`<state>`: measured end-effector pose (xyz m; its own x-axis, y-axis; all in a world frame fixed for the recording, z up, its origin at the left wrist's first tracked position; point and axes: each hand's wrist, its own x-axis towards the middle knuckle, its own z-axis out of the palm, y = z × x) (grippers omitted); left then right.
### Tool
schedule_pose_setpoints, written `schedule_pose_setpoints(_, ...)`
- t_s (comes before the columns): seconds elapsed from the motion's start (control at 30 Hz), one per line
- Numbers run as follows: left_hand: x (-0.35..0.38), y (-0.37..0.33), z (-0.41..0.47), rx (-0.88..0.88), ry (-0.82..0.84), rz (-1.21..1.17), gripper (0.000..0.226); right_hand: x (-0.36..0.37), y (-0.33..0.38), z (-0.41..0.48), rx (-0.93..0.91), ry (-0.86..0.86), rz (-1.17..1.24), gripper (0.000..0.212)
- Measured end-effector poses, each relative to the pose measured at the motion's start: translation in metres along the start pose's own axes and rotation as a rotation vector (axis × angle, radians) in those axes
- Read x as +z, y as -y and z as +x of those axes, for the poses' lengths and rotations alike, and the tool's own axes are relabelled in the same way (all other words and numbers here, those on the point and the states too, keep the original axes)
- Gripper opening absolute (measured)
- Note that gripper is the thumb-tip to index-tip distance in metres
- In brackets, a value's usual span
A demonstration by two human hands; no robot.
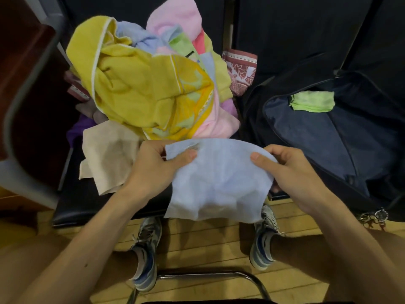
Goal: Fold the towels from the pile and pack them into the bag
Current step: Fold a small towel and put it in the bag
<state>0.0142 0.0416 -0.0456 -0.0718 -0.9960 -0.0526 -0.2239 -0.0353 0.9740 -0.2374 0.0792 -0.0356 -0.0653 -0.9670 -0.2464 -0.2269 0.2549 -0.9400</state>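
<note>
We hold the blue towel up in both hands, spread flat and facing us. It hangs over the front edge of the black seat, and its lower edge falls in front of our shoes. Our left hand pinches the towel near its upper left corner, thumb pressed on the front and fingers curled behind the cloth. Our right hand grips the right edge the same way, thumb on top and fingers wrapped round the back. The towel sags slightly between the two grips.

Just beyond the towel, the pile sits on the seat. A big yellow towel lies crumpled over the top of it, and a pink towel rises behind. A beige cloth spills from the near left side of the pile, close to our left hand. A red patterned towel pokes out on the right side of the pile.

To the right stands the dark bag, its top open towards us. A folded green towel lies inside, near the far rim. A bunch of keys hangs at the bag's near corner.

Below is a wooden floor, and a metal chair frame crosses it close to us.
</note>
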Motion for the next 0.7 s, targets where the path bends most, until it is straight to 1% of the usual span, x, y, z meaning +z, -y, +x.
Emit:
schedule_pose_setpoints(0.1, 0.013, 0.002, -0.005, 0.045, 0.045, 0.060, 0.007, 0.013, 0.002, -0.002, 0.001, 0.037, 0.018, 0.021)
schedule_pose_setpoints(0.23, 0.030, 0.001, -0.009, 0.091, 0.111, 0.129, 0.031, 0.029, 0.007, 0.000, -0.017, 0.078, 0.064, 0.020)
schedule_pose_setpoints(0.3, 0.037, -0.002, -0.012, 0.121, 0.164, 0.125, 0.039, 0.035, 0.009, 0.000, -0.026, 0.093, 0.095, 0.018)
schedule_pose_setpoints(0.43, 0.044, -0.005, -0.015, 0.148, 0.155, 0.142, 0.051, 0.042, 0.012, 0.003, -0.062, 0.064, 0.081, 0.014)
schedule_pose_setpoints(0.6, 0.041, -0.003, -0.018, 0.162, 0.153, 0.158, 0.044, 0.048, 0.012, 0.003, -0.103, 0.040, 0.010, 0.012)
schedule_pose_setpoints(0.67, 0.041, -0.002, -0.020, 0.156, 0.189, 0.151, 0.041, 0.049, 0.011, 0.002, -0.110, 0.055, 0.007, 0.014)
schedule_pose_setpoints(0.7, 0.041, -0.002, -0.020, 0.154, 0.217, 0.158, 0.036, 0.048, 0.011, 0.001, -0.127, 0.069, 0.018, 0.019)
